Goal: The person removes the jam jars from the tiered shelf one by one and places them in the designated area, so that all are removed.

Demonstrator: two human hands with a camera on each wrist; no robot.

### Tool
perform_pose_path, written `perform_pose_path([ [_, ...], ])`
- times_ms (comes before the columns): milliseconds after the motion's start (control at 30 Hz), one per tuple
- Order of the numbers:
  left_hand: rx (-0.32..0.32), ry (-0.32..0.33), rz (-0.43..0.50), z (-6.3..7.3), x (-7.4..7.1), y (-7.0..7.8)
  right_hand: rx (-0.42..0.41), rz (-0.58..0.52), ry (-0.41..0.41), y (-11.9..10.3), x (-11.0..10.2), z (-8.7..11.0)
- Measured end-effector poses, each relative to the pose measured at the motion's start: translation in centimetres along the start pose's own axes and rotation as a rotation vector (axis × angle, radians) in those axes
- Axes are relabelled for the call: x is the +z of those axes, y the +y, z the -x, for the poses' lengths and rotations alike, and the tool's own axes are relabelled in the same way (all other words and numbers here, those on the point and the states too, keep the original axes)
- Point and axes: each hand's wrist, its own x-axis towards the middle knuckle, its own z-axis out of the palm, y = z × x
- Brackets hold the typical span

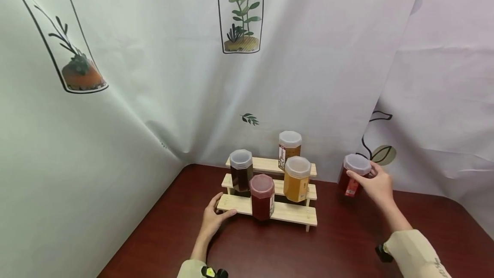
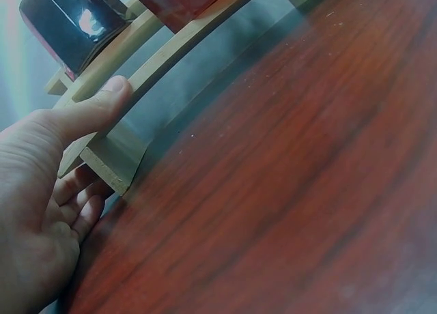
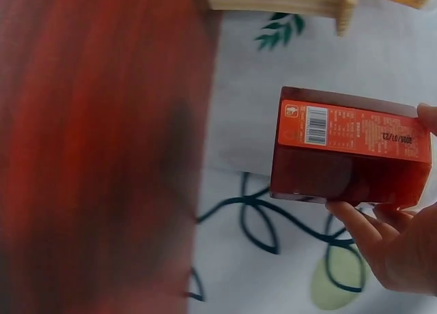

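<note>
Jar, dark red, octagonal, seemingly plastic (image 3: 351,150), is clasped by the right hand (image 1: 377,185), right of the three-tier pale-wood rack (image 1: 294,213) the left hand (image 1: 212,219) grips. Carrying it seems the step; the next move calls for a level hold.

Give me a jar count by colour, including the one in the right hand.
Red: 2, the front red jar and the held jar in the right hand
Near-black: 1, the dark jar
Yellow: 1, the yellow jar
Amber-brown: 1, the brown jar
Total: 5 jars
</note>
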Motion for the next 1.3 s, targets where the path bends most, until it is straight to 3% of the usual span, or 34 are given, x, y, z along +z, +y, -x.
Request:
perform_pose_path([
  [267, -0.032, -0.007, -0.012, 0.0, -0.2, 0.3, 0.051, -0.099, -0.009, 2.1, 1.7, 0.4],
  [467, -0.029, -0.001, -0.027, -0.1, -0.3, 0.3, 0.072, -0.097, -0.001, 2.8, 2.3, 0.4],
  [700, -0.018, 0.002, -0.025, 0.0, -0.3, 0.2, 0.106, -0.091, -0.078, 3.7, 3.0, 0.9],
  [1000, -0.042, -0.011, -0.012, 0.2, -0.2, 0.3, 0.136, -0.113, -0.149, 4.1, 3.0, 1.4],
  [1300, -0.005, -0.01, -0.034, 0.1, -0.2, 0.5, 0.14, -0.168, -0.166, 3.9, 2.9, 1.3],
])
